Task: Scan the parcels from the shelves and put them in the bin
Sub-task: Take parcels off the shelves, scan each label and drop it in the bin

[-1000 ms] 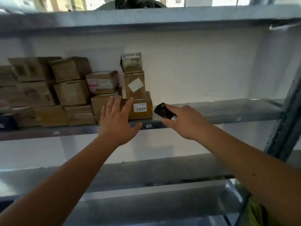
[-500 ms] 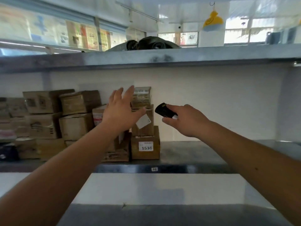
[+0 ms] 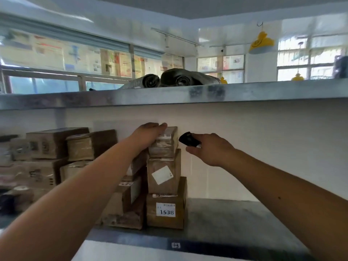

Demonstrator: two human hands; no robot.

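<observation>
The left hand [image 3: 148, 133] is lying over the top of the small top box [image 3: 165, 142], with its fingers curled on it. That box is sitting on a stack of two more boxes: a middle box [image 3: 163, 172] with a white sticker and a bottom box [image 3: 165, 211] marked 1538. The stack is standing on the metal shelf [image 3: 226, 221]. The right hand [image 3: 209, 149] is closed around a black scanner [image 3: 188, 139], holding it just beside the top box. More brown boxes [image 3: 56, 147] are piled to the left.
</observation>
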